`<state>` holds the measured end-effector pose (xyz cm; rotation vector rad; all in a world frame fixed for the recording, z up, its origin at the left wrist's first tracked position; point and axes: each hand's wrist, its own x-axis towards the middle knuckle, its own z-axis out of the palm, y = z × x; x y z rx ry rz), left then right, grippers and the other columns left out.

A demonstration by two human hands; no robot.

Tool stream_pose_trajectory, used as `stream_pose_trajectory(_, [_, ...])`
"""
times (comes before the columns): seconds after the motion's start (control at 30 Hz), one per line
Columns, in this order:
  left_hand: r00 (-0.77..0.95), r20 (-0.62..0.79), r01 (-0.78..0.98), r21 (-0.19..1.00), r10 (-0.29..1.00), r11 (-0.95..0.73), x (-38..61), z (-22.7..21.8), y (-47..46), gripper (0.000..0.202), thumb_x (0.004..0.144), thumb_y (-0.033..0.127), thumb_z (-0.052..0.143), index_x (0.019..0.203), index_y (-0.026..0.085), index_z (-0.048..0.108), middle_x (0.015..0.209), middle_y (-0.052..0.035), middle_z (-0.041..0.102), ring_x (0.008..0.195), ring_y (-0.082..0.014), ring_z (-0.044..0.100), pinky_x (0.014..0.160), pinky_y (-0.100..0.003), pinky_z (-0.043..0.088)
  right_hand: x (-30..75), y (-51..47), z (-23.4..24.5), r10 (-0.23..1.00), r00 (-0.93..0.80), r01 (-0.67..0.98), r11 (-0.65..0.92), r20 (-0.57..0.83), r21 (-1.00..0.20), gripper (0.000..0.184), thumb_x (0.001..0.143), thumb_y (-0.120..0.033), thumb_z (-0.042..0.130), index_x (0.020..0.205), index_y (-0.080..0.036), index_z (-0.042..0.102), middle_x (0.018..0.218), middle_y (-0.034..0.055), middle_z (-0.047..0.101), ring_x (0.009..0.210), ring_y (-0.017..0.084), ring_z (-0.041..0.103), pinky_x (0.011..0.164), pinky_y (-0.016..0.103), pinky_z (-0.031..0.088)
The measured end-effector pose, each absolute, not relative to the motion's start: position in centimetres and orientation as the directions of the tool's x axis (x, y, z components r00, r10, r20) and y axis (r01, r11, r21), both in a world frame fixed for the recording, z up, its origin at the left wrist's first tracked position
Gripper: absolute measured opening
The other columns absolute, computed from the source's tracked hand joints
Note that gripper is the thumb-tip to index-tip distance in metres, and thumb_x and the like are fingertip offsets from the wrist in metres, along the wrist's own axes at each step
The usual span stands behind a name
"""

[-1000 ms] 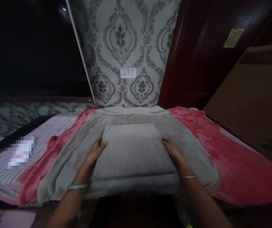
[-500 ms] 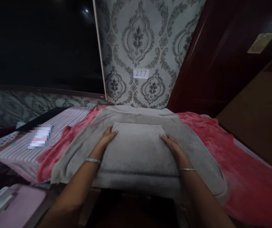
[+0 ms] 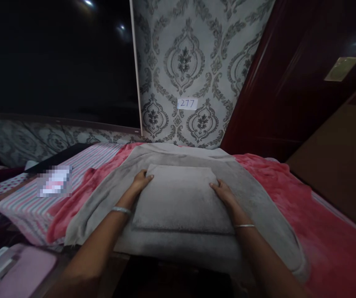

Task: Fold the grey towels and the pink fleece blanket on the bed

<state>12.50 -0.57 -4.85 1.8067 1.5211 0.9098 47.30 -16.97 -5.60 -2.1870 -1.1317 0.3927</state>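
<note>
A folded grey towel (image 3: pixel 180 198) lies on top of a larger spread grey towel (image 3: pixel 258 198) on a bed. My left hand (image 3: pixel 140 182) grips the folded towel's left edge, thumb on top and fingers tucked under. On the right edge, my right hand (image 3: pixel 223 192) holds the same towel in the same way. Both wrists wear a thin bangle.
A pink fleece blanket (image 3: pixel 289 194) covers the bed under the towels, with a striped sheet (image 3: pixel 97 155) to the left. Patterned wallpaper with a small label "277" (image 3: pixel 187 103) stands behind. A dark wooden door (image 3: pixel 289 82) is at right, a pink object (image 3: pixel 25 273) at lower left.
Both hands have slid further along the folded towel's sides, and the towel has shifted a little away from me. The camera has turned slightly left.
</note>
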Motion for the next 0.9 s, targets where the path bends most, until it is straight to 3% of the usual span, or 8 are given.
stream_pose_trajectory(0.13, [0.131,0.171,0.704,0.677,0.977,-0.213,13.9,-2.1,-0.8,0.061,0.079,0.029,0.068,0.136,0.013,0.057,0.136,-0.0193,0.063,0.128,-0.0338,0.058,0.108,-0.044,0.045,45.9,-15.7,-3.1,0.82,0.549,0.776,-0.427,0.163,-0.464,0.069,0.093,-0.032,0.052,0.157,-0.007,0.038,0.138,0.0214,0.063,0.126,0.032,0.06,0.107,0.042,0.045])
stream_pose_trajectory(0.27, [0.405,0.235,0.825,0.323,0.884,-0.464,18.9,-0.3,-3.4,0.065,0.09,0.034,0.057,0.15,0.011,0.045,0.152,-0.0209,0.049,0.144,-0.0328,0.043,0.119,-0.047,0.034,42.2,-13.1,-1.3,0.91,0.336,0.934,-0.288,0.243,-0.214,0.058,0.101,-0.042,0.041,0.155,-0.021,0.043,0.158,0.0142,0.046,0.143,0.032,0.043,0.116,0.052,0.035])
stream_pose_trajectory(0.37, [0.505,0.178,0.826,0.184,0.845,-0.533,22.0,-1.9,-5.7,0.063,0.096,0.043,0.049,0.152,0.014,0.044,0.161,-0.0198,0.038,0.153,-0.0348,0.028,0.124,-0.058,0.019,40.3,-12.3,-2.9,0.939,0.298,0.952,-0.278,0.172,-0.131,0.056,0.103,-0.05,0.035,0.154,-0.029,0.045,0.163,0.008,0.039,0.149,0.033,0.034,0.117,0.06,0.029])
stream_pose_trajectory(0.57, [0.539,0.139,0.819,0.147,0.831,-0.555,22.2,-5.6,-7.0,0.067,0.1,0.055,0.034,0.155,0.017,0.041,0.163,-0.0185,0.035,0.154,-0.0362,0.024,0.123,-0.064,0.015,40.8,-12.5,-6.4,0.938,0.323,0.946,-0.314,0.128,-0.079,0.059,0.104,-0.053,0.03,0.156,-0.028,0.043,0.163,0.0058,0.039,0.15,0.032,0.031,0.119,0.057,0.026])
stream_pose_trajectory(0.77, [0.55,0.137,0.805,0.179,0.824,-0.566,21.7,-5.2,-6.4,0.066,0.099,0.058,0.033,0.154,0.021,0.041,0.163,-0.0158,0.036,0.154,-0.0336,0.025,0.124,-0.061,0.017,40.8,-12.4,-6.2,0.935,0.335,0.941,-0.328,0.112,-0.08,0.059,0.105,-0.053,0.026,0.156,-0.029,0.042,0.164,0.0052,0.038,0.151,0.031,0.031,0.118,0.056,0.026])
stream_pose_trajectory(0.9, [0.525,0.064,0.827,0.197,0.849,-0.527,21.2,-4.6,-4.6,0.069,0.098,0.06,0.033,0.154,0.019,0.042,0.164,-0.0166,0.034,0.154,-0.031,0.025,0.125,-0.059,0.012,40.7,-12.5,-6.2,0.937,0.325,0.945,-0.318,0.128,-0.074,0.059,0.105,-0.052,0.027,0.156,-0.027,0.043,0.163,0.0067,0.039,0.15,0.031,0.032,0.118,0.057,0.027])
